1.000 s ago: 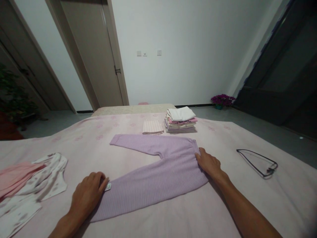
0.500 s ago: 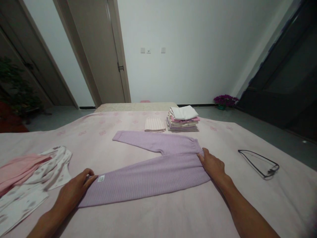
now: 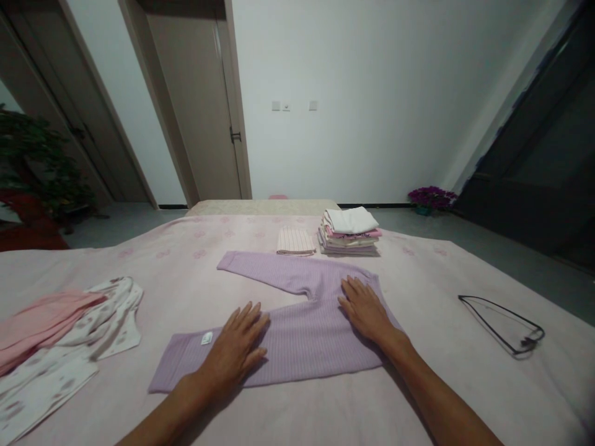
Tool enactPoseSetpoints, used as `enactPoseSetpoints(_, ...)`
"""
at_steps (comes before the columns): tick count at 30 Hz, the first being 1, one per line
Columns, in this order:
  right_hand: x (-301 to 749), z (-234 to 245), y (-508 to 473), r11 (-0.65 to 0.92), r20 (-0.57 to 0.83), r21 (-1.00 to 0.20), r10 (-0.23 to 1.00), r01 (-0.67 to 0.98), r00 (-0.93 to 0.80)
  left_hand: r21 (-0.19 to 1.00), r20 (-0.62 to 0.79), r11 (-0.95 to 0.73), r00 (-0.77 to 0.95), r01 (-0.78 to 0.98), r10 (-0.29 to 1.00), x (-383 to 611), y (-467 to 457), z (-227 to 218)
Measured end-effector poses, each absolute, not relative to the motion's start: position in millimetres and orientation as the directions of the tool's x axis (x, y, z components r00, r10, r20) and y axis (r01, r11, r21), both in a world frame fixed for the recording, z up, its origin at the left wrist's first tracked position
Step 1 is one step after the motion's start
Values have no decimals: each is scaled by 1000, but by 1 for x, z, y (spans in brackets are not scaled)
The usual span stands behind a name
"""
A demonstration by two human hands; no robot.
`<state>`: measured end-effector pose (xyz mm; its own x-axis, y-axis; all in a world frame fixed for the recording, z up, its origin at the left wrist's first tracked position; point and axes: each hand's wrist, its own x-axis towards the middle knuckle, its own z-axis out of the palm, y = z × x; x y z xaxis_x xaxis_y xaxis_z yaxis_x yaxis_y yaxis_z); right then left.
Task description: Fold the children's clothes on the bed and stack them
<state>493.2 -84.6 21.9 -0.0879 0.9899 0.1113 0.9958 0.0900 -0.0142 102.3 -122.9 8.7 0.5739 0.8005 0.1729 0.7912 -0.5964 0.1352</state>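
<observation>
A pair of lilac ribbed pants (image 3: 302, 347) lies spread on the bed sheet, legs pointing left and waistband at the right. On the near leg my left hand (image 3: 239, 344) rests flat with its fingers stretched out. My right hand (image 3: 365, 310) lies flat near the waistband, fingers extended over the fabric. A small white label (image 3: 207, 338) shows near the cuff of the near leg. Slight creases run from the crotch between the two legs.
Behind the pants sit a folded striped cloth (image 3: 296, 241) and a stack of folded clothes (image 3: 348, 232). Loose white and pink garments (image 3: 69, 328) lie at left. A black wire-like loop (image 3: 502, 322) rests on the sheet (image 3: 446, 396) at right.
My left hand has let go of the cuff and moved right onto the near leg. My right hand has released the waistband edge and flattened on the cloth, slightly leftward.
</observation>
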Motion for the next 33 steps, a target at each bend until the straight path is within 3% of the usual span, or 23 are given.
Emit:
enactPoseSetpoints(4, 508, 4, -74, 80, 40, -27, 996, 996, -79, 115, 95, -649, 642, 752, 760, 100, -122, 5)
enactPoseSetpoints(9, 543, 1, -69, -14, 36, 46, 999, 999, 13, 52, 94, -567, 561, 822, 823, 51, -115, -3)
enactPoseSetpoints(15, 531, 17, -56, -51, 97, 39, 994, 998, 47, 118, 236, -371, 336, 921, 912, 26, -82, -16)
enactPoseSetpoints(20, 481, 35, -30, 102, 111, -24, 989, 995, -99, 148, 315, -499, 438, 854, 842, 80, -17, -4)
enactPoseSetpoints(27, 445, 32, 13, 205, -78, -181, 972, 962, -221, 239, 134, -486, 467, 840, 874, 169, 52, 7)
enactPoseSetpoints(33, 489, 6, 29, 85, -34, -70, 996, 994, -87, 154, 136, -421, 403, 894, 905, 156, 66, -11)
